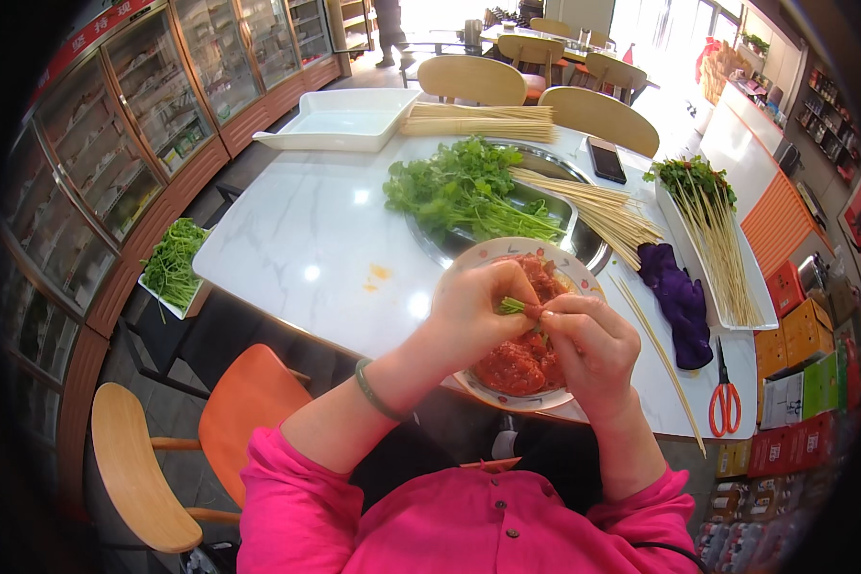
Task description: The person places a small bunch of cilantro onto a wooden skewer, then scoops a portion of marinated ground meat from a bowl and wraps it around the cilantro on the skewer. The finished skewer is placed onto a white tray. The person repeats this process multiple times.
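Observation:
My left hand (473,305) pinches a small bundle of green stems (512,306) between thumb and fingers. A strip of red raw meat (533,311) lies around the stems' end, and the fingertips of my right hand (595,341) grip it from the other side. Both hands are above a patterned plate (477,252) of sliced red meat (520,366) in sauce. Just beyond it, leafy cilantro (466,190) is heaped in a metal tray (568,228) on a round steel platter (430,251). My palms are partly hidden.
Bamboo skewers (595,208) rest across the platter; more skewers (481,122) lie near a white tray (351,115). To the right are a phone (606,159), purple cloth (674,305), red-handled scissors (725,405) and a tray of loaded skewers (717,237). An orange chair (251,416) stands left.

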`<state>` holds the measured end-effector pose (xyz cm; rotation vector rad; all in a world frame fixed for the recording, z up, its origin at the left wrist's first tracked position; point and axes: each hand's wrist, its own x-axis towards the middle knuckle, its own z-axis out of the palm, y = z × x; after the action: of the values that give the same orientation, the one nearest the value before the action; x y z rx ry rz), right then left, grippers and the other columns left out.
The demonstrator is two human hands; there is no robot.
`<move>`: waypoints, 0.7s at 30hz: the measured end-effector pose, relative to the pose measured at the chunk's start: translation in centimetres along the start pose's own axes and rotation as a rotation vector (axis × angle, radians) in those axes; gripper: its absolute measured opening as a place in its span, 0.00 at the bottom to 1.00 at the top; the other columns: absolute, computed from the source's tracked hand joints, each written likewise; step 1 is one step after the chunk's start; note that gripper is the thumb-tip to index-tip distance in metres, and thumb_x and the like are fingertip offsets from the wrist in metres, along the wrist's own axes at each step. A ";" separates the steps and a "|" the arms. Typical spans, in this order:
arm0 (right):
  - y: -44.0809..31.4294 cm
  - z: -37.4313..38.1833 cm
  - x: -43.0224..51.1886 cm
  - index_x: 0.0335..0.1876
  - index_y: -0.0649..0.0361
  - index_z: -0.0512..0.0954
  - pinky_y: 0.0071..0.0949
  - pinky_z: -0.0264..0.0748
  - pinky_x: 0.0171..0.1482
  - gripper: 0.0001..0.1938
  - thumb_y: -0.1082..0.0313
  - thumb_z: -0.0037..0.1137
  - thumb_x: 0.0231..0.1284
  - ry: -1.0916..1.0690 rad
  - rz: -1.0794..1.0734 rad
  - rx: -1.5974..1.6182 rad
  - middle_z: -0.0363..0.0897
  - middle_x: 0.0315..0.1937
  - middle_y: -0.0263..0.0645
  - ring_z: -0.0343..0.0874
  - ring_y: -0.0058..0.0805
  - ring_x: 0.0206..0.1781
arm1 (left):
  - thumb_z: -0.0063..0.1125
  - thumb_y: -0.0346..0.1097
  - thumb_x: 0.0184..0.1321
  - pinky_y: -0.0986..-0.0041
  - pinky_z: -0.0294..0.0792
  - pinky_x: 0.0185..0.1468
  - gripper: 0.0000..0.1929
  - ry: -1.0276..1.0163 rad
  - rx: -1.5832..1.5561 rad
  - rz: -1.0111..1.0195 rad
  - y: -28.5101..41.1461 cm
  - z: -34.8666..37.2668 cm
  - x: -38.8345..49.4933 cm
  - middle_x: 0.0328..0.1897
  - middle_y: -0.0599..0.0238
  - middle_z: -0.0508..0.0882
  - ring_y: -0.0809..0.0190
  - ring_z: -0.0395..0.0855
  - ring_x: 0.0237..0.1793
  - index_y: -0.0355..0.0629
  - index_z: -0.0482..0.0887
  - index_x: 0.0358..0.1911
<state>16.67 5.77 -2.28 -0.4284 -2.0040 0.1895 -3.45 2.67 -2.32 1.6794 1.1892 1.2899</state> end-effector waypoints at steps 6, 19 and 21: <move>-0.6 -1.5 0.5 0.52 0.62 0.84 0.29 0.85 0.48 0.17 0.83 0.70 0.56 -0.015 0.151 0.084 0.87 0.53 0.46 0.88 0.38 0.51 | 0.68 0.19 0.62 0.74 0.82 0.53 0.08 0.013 -0.303 -0.101 0.0 -0.7 0.1 0.43 0.67 0.86 0.68 0.86 0.47 0.39 0.84 0.40; 10.9 -13.2 -6.3 0.55 0.64 0.82 0.40 0.82 0.55 0.13 0.78 0.63 0.67 -0.316 0.547 -0.779 0.84 0.57 0.50 0.86 0.50 0.47 | 0.62 0.15 0.63 0.72 0.85 0.46 0.10 0.088 -0.532 -0.116 -0.9 -3.3 3.0 0.45 0.63 0.87 0.65 0.90 0.41 0.40 0.81 0.40; 11.6 -12.5 -5.9 0.51 0.62 0.82 0.44 0.82 0.55 0.12 0.77 0.66 0.63 -0.360 0.620 -0.841 0.84 0.51 0.48 0.85 0.52 0.50 | 0.62 0.15 0.63 0.72 0.85 0.46 0.10 0.137 -0.561 -0.085 -2.1 -3.4 3.4 0.45 0.62 0.88 0.64 0.90 0.41 0.40 0.80 0.41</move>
<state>32.67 13.58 -5.10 -1.6471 -2.1712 -0.2340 -6.97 6.59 -2.17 1.1385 0.8511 1.5280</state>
